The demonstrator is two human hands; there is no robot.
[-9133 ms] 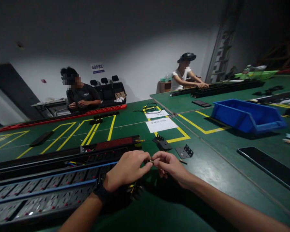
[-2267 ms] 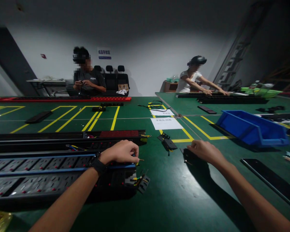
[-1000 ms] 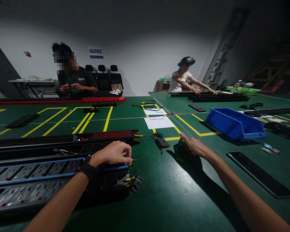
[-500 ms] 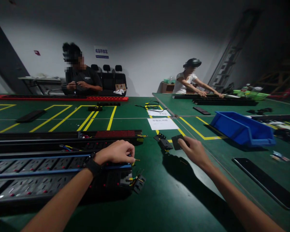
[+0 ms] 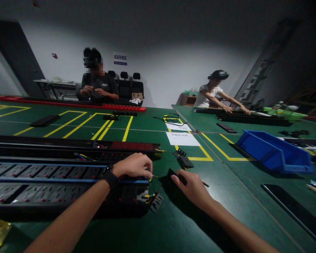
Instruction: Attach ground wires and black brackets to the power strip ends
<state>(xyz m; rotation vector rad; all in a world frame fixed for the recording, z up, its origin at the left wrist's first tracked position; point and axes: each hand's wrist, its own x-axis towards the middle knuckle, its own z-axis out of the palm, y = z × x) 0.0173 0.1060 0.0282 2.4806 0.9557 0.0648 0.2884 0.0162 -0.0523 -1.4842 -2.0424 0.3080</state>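
L hand (image 5: 133, 166) is over the R end of the blue-edged strip (image 5: 46, 171), fingertips pinched narrow on a thin brass-coloured pin (image 5: 155, 176) poking just past that end. R hand (image 5: 191, 182), just R of the strip's end, grips a dark plate (image 5: 171, 173) btwn thumb & fingers; a thin rod (image 5: 205, 183) shows behind it, can't tell if held or lying there. Along the strip's near side: front strip (image 5: 60, 195), w/ wires & a holed bracket (image 5: 156, 202) at its R end. Along its far side: black channel w/ a dark red section (image 5: 131, 146). R of the strip & a bit farther: black bracket parts (image 5: 184, 161), then white sheet (image 5: 183, 139). Well R of the strip: blue bin (image 5: 274, 153) & black phone (image 5: 295, 211).
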